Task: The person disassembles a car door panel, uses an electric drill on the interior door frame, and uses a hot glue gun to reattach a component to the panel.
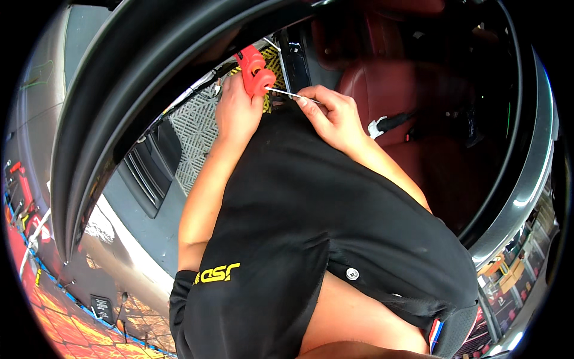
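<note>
My left hand (238, 110) is closed around a red plastic tool (256, 69) with rounded, lobed parts. Its exact kind cannot be made out. From the tool's near end a thin, pale wire-like strand (282, 93) runs across to my right hand (332, 113), which pinches it between thumb and fingers. Both hands are close together inside the open doorway of a car, just beyond the front of my black shirt (311, 179). Where the strand goes inside the red tool is hidden.
Dark red car seats (382, 90) fill the right side; a black stalk with a white wrapping (388, 124) lies on one. A thick black door seal (107, 90) curves across the left. Patterned grey floor tiles (194, 131) and a door panel (146, 173) show below it.
</note>
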`<state>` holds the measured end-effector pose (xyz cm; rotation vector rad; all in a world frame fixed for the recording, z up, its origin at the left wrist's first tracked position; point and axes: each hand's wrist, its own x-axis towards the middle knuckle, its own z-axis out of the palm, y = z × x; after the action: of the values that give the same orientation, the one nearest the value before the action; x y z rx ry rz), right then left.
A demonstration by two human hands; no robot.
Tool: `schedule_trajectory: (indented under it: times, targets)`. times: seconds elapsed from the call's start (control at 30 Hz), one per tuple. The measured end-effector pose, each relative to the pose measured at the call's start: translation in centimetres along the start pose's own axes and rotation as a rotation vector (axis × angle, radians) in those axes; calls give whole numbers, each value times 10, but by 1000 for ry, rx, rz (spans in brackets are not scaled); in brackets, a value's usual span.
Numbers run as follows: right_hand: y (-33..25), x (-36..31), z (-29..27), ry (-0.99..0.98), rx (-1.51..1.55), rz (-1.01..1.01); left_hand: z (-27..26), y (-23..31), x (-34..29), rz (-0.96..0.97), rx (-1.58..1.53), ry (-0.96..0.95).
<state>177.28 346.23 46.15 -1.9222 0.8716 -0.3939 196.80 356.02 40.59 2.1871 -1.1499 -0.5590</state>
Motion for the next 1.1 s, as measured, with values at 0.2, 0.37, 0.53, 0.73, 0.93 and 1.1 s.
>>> schedule_trajectory:
  times: [0.2, 0.37, 0.53, 0.73, 0.93, 1.1]
  targets:
    - [-11, 7, -6, 38, -199, -141, -13, 9, -1, -67, 97, -24]
    - [-13, 10, -2, 43, -211, -107, -6, 0, 2, -34, 158, -4]
    - [-8, 10, -1, 31, -283, -133, -2, -2, 6, -85, 89, -10]
    - [-9, 14, 3, 63, -349, -207, 1, -4, 9, -85, 72, 33]
    - [-6, 17, 7, 53, -466, -277, 2, 2, 9, -77, 80, 43]
    - [-9, 17, 11, 71, -587, -257, 7, 1, 8, -55, 87, 57]
